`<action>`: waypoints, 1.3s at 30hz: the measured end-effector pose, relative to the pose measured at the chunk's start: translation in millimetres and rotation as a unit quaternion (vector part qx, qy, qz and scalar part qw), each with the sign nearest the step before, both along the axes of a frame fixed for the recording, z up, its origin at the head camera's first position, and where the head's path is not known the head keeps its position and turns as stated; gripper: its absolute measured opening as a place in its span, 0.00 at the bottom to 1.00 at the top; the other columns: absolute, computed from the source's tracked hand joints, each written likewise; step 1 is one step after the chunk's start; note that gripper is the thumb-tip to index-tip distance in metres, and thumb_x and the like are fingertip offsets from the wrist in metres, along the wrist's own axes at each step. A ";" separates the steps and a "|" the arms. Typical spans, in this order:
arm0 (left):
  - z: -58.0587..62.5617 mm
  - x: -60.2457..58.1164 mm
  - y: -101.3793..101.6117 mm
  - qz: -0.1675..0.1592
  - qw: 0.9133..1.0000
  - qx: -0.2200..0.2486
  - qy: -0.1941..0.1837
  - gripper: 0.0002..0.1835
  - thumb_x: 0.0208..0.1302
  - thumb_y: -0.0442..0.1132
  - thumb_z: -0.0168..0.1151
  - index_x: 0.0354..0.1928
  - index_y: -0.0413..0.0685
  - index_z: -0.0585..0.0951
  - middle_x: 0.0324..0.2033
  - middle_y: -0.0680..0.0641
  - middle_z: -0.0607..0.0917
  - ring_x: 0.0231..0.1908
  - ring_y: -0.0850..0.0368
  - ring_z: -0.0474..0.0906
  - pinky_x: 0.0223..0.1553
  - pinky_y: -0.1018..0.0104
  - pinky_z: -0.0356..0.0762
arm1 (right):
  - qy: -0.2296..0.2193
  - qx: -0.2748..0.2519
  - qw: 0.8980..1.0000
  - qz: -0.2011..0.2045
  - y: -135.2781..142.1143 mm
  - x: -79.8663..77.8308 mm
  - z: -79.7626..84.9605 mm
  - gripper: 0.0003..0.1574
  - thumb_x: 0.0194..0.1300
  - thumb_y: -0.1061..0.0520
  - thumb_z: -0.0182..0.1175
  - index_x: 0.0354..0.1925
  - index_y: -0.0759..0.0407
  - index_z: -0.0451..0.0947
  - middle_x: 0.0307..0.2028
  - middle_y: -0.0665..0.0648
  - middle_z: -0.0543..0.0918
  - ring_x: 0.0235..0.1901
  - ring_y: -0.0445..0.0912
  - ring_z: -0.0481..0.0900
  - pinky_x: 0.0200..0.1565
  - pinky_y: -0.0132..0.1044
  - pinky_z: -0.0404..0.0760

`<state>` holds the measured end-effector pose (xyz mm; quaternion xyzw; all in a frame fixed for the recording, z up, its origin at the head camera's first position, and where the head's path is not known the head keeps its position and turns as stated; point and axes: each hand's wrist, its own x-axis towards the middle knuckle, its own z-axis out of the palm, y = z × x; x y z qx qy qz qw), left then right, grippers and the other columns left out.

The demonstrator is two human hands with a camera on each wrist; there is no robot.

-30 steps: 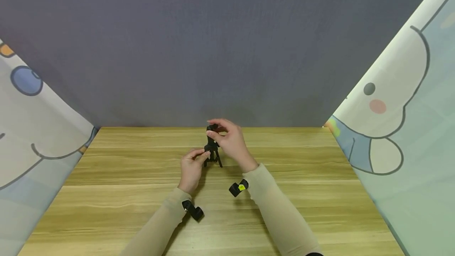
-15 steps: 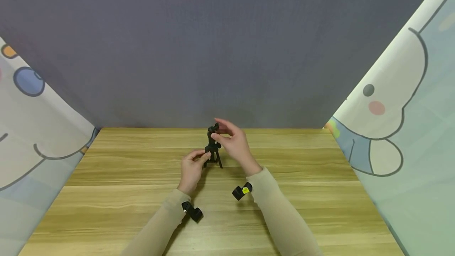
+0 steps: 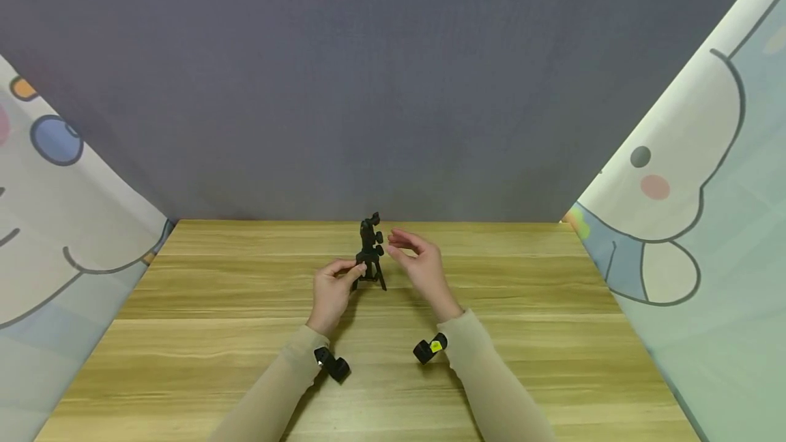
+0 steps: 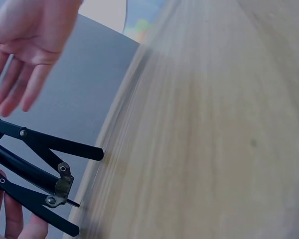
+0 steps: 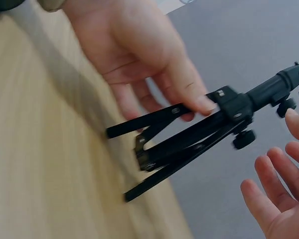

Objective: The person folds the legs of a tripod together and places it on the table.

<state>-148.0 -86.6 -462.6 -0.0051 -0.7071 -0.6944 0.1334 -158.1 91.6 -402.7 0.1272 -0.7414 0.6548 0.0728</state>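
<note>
The black tripod is held upright, pinched near the top of its legs by the left hand; the right hand, loosely spread and empty, is held just beside it.

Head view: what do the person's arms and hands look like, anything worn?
Left sleeve and right sleeve: long, beige, down to the wrists. Left wrist camera and right wrist camera: small, black; the right one has a yellow mark. Left hand and right hand: no gloves. No cables visible.
</note>
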 end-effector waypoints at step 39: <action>-5.7 1.7 3.2 0.002 0.998 0.068 -0.003 0.06 0.60 0.26 0.70 0.38 0.27 0.86 0.38 0.30 0.85 0.34 0.59 0.80 0.34 0.70 0.80 | -0.045 0.039 0.998 -0.004 -14.6 -2.9 -84.7 0.10 0.62 0.63 0.70 0.43 0.64 0.86 0.43 0.59 0.87 0.46 0.52 0.83 0.42 0.33 0.81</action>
